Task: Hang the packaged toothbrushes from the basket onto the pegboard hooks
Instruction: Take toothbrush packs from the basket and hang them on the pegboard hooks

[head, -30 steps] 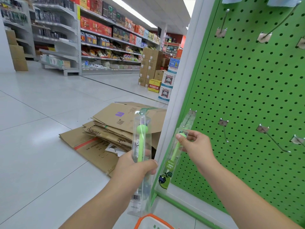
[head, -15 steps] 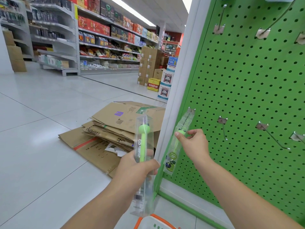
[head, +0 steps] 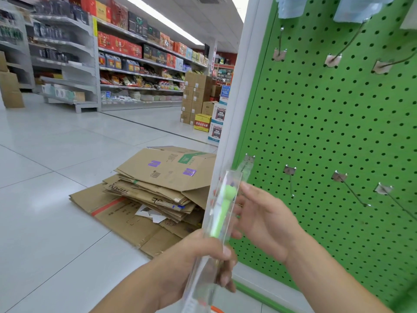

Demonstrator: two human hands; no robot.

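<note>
Toothbrush pack (head: pixel 220 213) is what we have in hand: a long, narrow clear-plastic sleeve with a green brush inside, standing nearly upright at about 6 o'clock in the view, just in front of the white post (head: pixel 234 109) that edges the green pegboard (head: pixel 327 123). Our left hand (head: pixel 198 263) grips its lower half, fingers (head: pixel 223 279) curled round the sleeve and thumb across the front. Our right hand (head: pixel 266 222) sits at 3 o'clock from the pack, palm toward it, fingers loosely spread and close beside the top section; motion blur keeps us from telling whether they touch it.

We judge the pack to be very light and fairly stiff along its length, but thin-walled and glossy, so it may bow or slip under a hard squeeze. A light pinch near the top, just under the hang tab, should give us the control needed to thread a hook; the tab hole itself is too blurred to make out.

A second clear pack (head: pixel 244 166) hangs from the leftmost lower hook, at 12 o'clock from ours. Three bare wire hooks (head: pixel 352 193) with small metal back plates jut from the perforated board to the right. At 9 o'clock, flattened corrugated cartons (head: pixel 158 188) lie stacked on the glossy tiled floor (head: pixel 45 211). An orange basket rim (head: pixel 217 310) shows at the bottom edge.
</note>
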